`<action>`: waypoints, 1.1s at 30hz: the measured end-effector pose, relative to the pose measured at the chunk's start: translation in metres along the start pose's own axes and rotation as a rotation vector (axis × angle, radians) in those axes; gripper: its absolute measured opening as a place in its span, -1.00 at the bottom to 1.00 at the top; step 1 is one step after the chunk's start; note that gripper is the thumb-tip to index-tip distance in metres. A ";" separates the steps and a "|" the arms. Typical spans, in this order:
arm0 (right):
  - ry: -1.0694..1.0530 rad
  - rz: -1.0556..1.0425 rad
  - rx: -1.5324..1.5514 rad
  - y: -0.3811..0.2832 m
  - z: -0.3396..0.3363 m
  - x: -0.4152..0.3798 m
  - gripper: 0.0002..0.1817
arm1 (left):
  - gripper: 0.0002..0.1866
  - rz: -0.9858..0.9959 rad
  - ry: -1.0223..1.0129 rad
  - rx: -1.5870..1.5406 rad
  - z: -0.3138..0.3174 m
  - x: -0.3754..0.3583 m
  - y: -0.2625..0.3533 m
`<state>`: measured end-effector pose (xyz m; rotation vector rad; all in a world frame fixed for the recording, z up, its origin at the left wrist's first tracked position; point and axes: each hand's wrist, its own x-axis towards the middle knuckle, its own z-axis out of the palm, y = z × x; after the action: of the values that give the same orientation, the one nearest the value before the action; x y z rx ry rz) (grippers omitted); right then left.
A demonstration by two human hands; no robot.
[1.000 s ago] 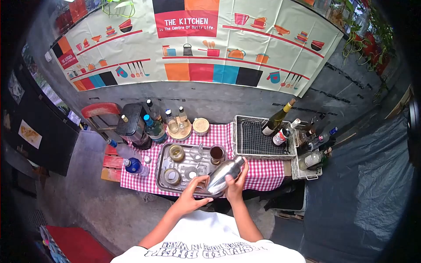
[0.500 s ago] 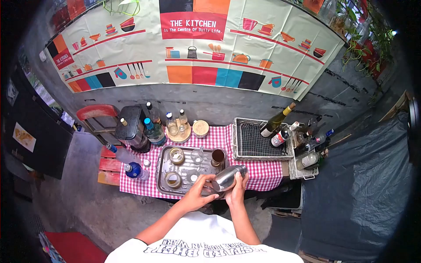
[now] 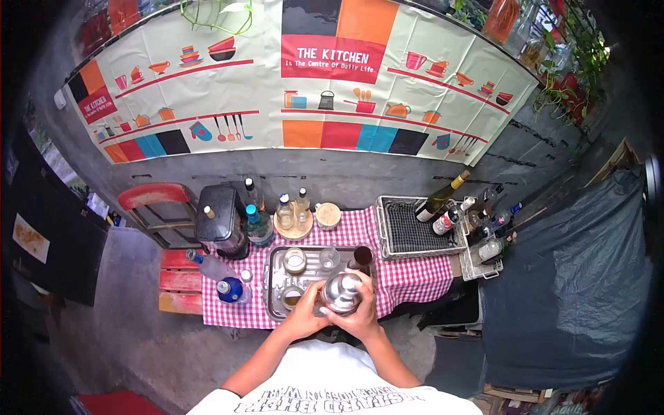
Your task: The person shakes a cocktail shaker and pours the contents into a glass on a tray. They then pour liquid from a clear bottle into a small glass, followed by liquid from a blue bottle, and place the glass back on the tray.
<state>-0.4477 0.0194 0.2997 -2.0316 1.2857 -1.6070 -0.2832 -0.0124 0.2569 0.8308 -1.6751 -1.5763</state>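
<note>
A shiny metal cocktail shaker [image 3: 342,293] is between my two hands, over the front right of the metal tray [image 3: 268,294]. My left hand [image 3: 308,315] is closed around the shaker's left side. My right hand [image 3: 362,319] wraps its right side and lower part. The shaker is seen nearly end-on, with its rounded end toward me. On the tray stand a glass with pale contents [image 3: 294,261], a clear glass [image 3: 330,259] and a vessel with dark brown contents [image 3: 362,256]. Another glass [image 3: 291,297] sits left of my hands. The shaker hides part of the tray.
Bottles stand at the left: a blue-labelled one [image 3: 230,290], a blue-capped one [image 3: 259,227] and others. A black dispenser [image 3: 220,220] is behind them. A wire basket [image 3: 387,228] with bottles sits at the right of the checked cloth [image 3: 415,282]. A cup [image 3: 328,216] is near the wall.
The shaker has turned from lying tilted sideways to nearly end-on, and both hands have closed around it. The camera view has shifted, so the table appears lower and further right.
</note>
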 end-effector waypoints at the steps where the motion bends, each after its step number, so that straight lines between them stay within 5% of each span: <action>1: 0.007 0.011 0.007 0.000 0.008 -0.001 0.04 | -0.15 -0.033 0.002 0.001 -0.007 -0.004 0.004; 3: 0.020 0.019 0.011 0.005 0.025 -0.008 0.05 | -0.16 -0.061 0.000 0.005 -0.019 -0.011 0.010; 9: 0.320 0.567 0.525 0.006 0.068 -0.005 0.13 | -0.18 0.005 0.083 0.190 -0.056 -0.029 0.025; 12: 0.519 0.822 0.931 0.009 0.086 -0.005 -0.11 | -0.23 0.014 0.069 0.165 -0.073 -0.035 0.025; 19: 0.417 1.200 1.388 0.034 0.104 -0.031 -0.65 | -0.33 0.067 0.075 0.161 -0.078 -0.041 0.030; 26: 0.449 1.204 1.363 0.044 0.087 -0.038 -0.62 | -0.36 0.017 0.096 0.256 -0.060 -0.033 0.020; 30: 0.490 0.831 0.817 0.028 0.064 -0.014 -0.10 | -0.30 -0.040 0.083 0.234 -0.043 -0.022 0.026; 33: 0.380 0.623 0.510 0.022 0.038 -0.008 0.00 | -0.18 -0.113 0.023 0.050 -0.027 -0.013 0.016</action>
<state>-0.4245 0.0008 0.2666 -0.9349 1.2700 -1.7888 -0.2532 -0.0157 0.2733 0.9806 -1.6831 -1.5992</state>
